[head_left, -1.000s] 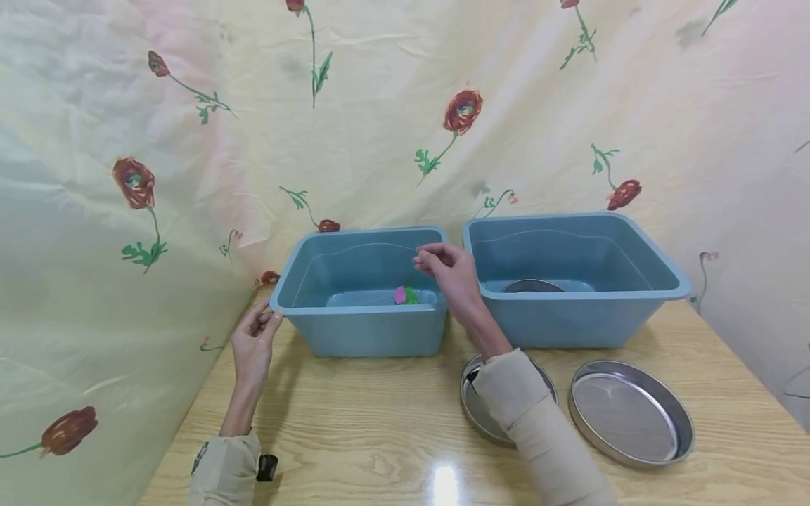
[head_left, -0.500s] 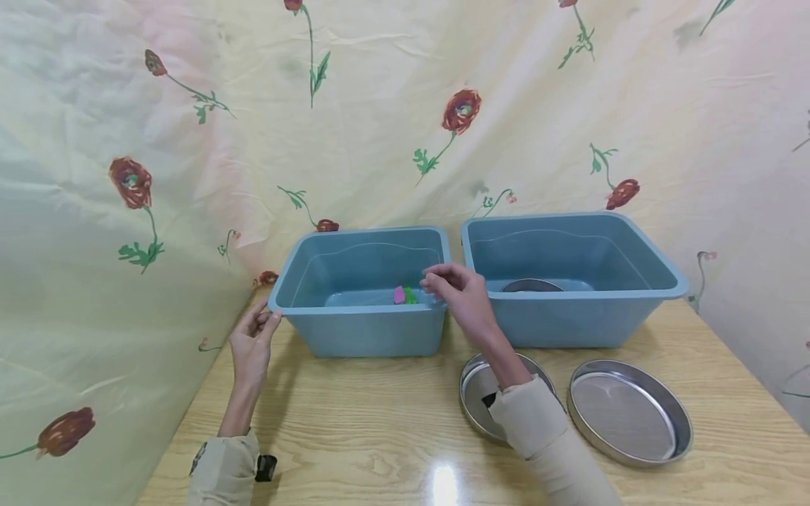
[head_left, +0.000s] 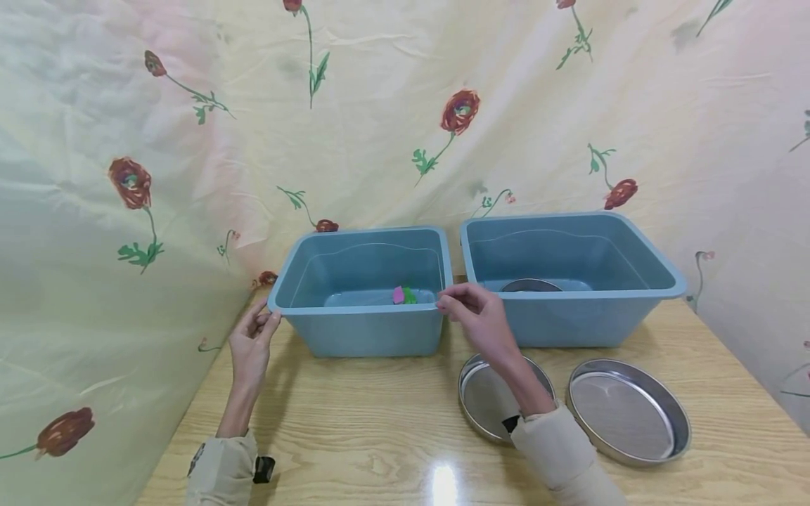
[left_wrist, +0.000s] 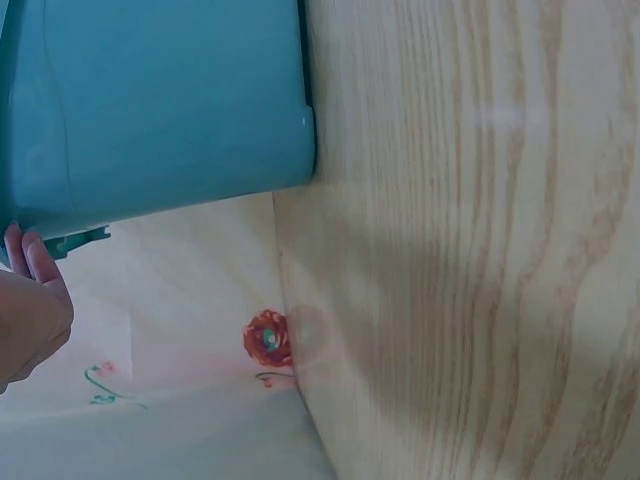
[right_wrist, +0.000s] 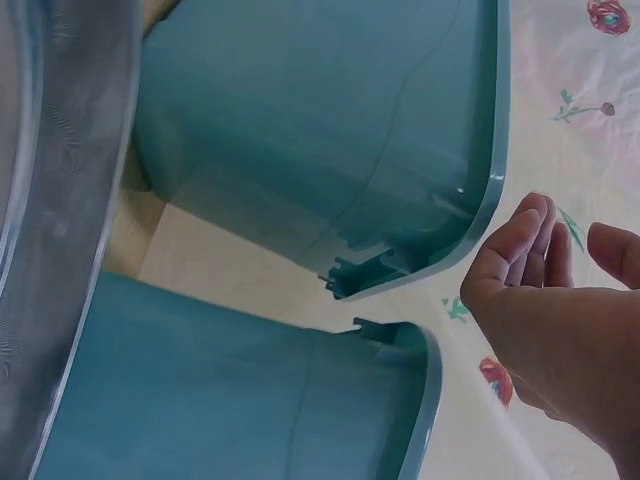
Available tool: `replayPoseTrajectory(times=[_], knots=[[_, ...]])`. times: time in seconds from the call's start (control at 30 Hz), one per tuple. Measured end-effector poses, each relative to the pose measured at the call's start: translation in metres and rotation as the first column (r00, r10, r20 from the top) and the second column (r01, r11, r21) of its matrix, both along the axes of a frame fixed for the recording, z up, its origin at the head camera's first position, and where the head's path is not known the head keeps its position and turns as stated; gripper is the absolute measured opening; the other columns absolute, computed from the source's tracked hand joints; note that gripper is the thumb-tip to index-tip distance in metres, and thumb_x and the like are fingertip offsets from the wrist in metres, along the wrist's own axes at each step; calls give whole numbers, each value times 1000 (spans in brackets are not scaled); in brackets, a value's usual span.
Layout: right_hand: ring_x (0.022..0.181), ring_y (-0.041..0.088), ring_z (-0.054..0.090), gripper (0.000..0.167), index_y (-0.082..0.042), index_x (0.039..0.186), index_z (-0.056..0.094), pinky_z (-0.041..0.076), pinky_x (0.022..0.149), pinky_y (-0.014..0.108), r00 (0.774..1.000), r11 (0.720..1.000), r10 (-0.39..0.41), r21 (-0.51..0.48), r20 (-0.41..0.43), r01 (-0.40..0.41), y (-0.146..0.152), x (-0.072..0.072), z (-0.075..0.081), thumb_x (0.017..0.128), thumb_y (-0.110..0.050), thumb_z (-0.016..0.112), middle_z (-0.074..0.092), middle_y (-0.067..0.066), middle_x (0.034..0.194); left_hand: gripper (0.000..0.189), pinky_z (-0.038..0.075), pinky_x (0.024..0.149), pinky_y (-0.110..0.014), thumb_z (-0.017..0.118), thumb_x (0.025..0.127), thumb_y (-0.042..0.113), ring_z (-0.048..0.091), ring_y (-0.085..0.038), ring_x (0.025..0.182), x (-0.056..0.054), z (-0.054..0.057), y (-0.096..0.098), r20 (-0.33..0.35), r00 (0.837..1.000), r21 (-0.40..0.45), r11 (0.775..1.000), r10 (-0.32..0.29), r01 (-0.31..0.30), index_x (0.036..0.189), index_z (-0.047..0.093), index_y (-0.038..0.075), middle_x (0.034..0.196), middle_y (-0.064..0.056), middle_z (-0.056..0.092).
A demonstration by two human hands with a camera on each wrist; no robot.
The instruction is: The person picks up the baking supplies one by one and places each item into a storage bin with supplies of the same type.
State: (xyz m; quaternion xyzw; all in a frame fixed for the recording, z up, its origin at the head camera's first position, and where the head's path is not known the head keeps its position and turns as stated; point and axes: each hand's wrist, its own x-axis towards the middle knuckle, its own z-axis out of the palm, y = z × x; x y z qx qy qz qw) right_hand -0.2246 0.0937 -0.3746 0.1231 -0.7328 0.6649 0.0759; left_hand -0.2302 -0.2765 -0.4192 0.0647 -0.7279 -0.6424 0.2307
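A blue plastic tub [head_left: 367, 334] stands at the left of the table. My left hand [head_left: 249, 344] grips its front left corner, thumb by the rim; in the left wrist view the fingers [left_wrist: 40, 258] reach the rim. Inside lie a pink piece [head_left: 398, 295] and a green piece [head_left: 409, 296], too small to name. My right hand [head_left: 476, 316] is at the front right corner of this tub. In the right wrist view its fingers [right_wrist: 503, 243] are loosely bent near the rim, thumb apart, and nothing shows between them.
Right of it stands a second blue tub [head_left: 582, 320], with a round metal rim [head_left: 530, 285] showing inside. Two round metal pans, a near pan [head_left: 487, 397] partly under my right arm and a right pan [head_left: 626, 414], lie on the wooden table [head_left: 354, 436]. Flowered cloth [head_left: 380, 140] hangs behind.
My right hand has come down and to the right, from over the left tub's inside to its front right corner. The left hand stays at the left corner.
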Motion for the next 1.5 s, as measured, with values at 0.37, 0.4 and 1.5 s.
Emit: replayPoseTrajectory(times=[0.37,0.4,1.5], knots=[[93,15,69,23,10,112,66,54,83,25,999,999,-33,-8,-4,33,23,14,-12,103,-11,66,70,18,104,52,44,89,-20,66,104,29,61,-5,94,6,-4,1,85,996,9,999,-33,32,149,53,4,93,13,68],[93,14,69,23,10,112,66,54,83,25,999,999,-36,-6,-3,36,26,15,-12,103,-11,66,70,18,105,54,44,89,-21,66,104,31,61,-5,95,7,-5,1,107,994,9,999,-32,31,149,53,3,94,14,67],[91,5,69,28,11,123,61,53,80,17,975,967,-221,131,-14,221,127,49,-36,106,-12,61,74,-1,100,29,50,78,-26,74,96,12,61,-18,90,27,-34,93,253,883,-134,889,-396,438,119,67,-5,100,-9,67]])
